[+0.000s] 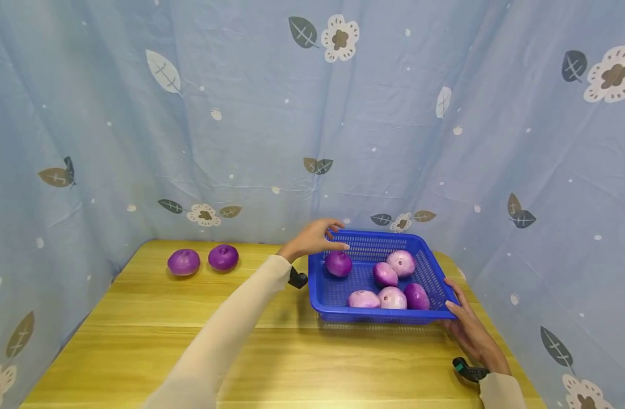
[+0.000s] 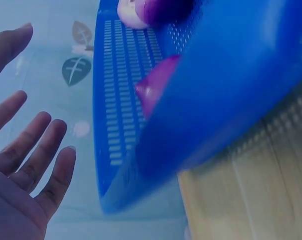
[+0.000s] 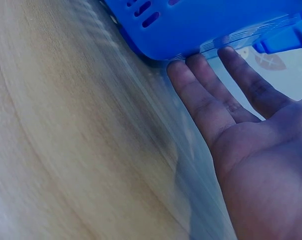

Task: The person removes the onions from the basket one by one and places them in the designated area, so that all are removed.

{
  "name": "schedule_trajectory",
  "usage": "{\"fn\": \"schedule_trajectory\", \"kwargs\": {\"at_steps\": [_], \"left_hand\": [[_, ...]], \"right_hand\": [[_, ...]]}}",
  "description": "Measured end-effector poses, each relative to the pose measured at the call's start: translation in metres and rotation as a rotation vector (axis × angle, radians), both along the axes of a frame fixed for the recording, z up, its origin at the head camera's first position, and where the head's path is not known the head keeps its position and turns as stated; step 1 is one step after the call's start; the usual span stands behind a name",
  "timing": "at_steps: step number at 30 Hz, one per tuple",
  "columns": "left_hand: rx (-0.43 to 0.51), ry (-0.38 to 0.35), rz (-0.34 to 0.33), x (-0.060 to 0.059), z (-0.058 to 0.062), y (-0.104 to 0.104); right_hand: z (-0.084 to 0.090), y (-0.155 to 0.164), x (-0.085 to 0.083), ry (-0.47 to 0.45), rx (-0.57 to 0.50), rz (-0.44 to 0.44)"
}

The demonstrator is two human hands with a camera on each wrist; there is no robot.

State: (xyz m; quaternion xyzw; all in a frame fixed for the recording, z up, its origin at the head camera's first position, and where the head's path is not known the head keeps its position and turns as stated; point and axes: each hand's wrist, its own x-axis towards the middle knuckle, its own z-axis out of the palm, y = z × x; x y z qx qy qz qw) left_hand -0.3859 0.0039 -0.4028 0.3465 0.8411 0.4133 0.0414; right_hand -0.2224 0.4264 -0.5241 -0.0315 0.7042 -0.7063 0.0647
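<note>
A blue plastic basket [image 1: 322,309] with slotted walls stands at the right of the wooden table, holding several red onions, some deep purple and some pale pink. My left hand [image 1: 314,238] is above the basket's back left part, fingers spread and slightly bent, with nothing in them. Just below it lies a dark purple onion [image 1: 338,264]; the left wrist view shows a gap between the hand [image 2: 31,170] and the basket. At the front right corner, my right hand [image 1: 468,326] grips the rim, its thumb on top and other fingers against the outer wall.
Two more purple onions, one [image 1: 184,262] farther left and one [image 1: 223,258] beside it, lie on the table [image 1: 189,324] at the back left. A patterned blue curtain [image 1: 261,113] hangs behind the table and along both sides.
</note>
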Motion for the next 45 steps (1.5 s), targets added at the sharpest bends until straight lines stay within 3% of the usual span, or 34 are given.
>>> {"fn": "schedule_trajectory", "kwargs": {"at_steps": [9,17,25,33,37,45], "left_hand": [[-0.002,-0.022,-0.033,-0.003,-0.017,0.030],[-0.002,-0.055,0.031,-0.002,-0.026,0.042],[-0.113,-0.033,0.084,-0.001,-0.034,0.048],[-0.165,-0.131,0.126,0.003,-0.038,0.052],[-0.217,-0.119,0.157,0.004,-0.041,0.056],[-0.255,-0.127,0.148,0.003,-0.051,0.063]], "right_hand": [[-0.003,0.001,0.003,0.021,-0.043,0.029],[-0.005,0.004,0.003,0.021,-0.033,0.032],[-0.004,0.005,0.002,0.038,-0.032,0.034],[-0.003,0.006,0.002,0.039,-0.049,0.046],[-0.003,0.006,0.001,0.021,-0.017,0.022],[-0.002,0.004,-0.001,0.017,-0.035,0.026]]}}
